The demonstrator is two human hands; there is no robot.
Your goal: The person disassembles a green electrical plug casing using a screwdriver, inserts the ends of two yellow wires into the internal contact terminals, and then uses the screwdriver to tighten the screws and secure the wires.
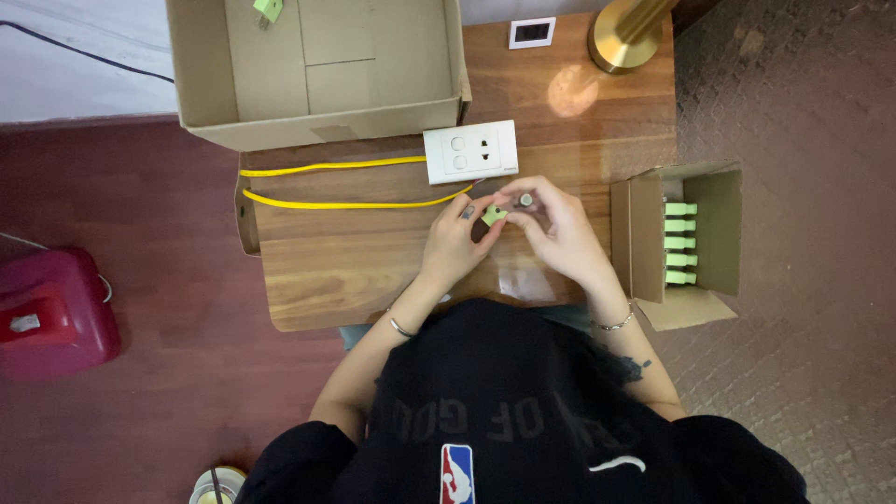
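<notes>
Big open cardboard box [271, 103] far left on my table [355, 271], brass lamp base [621, 42] far right, red container [51, 313] on floor left.

A home room pressed into use as a small assembly spot, suggested by a low wooden table [373, 271], brass lamp base [623, 37] at 1 o'clock, carpet [803, 103] at 3 o'clock, open cardboard box [317, 70] at 12 o'clock, small carton of green parts [686, 243] alongside.

Wooden table [355, 271], cardboard box [210, 84], white socket plate [470, 151], lamp base [621, 42]
</notes>
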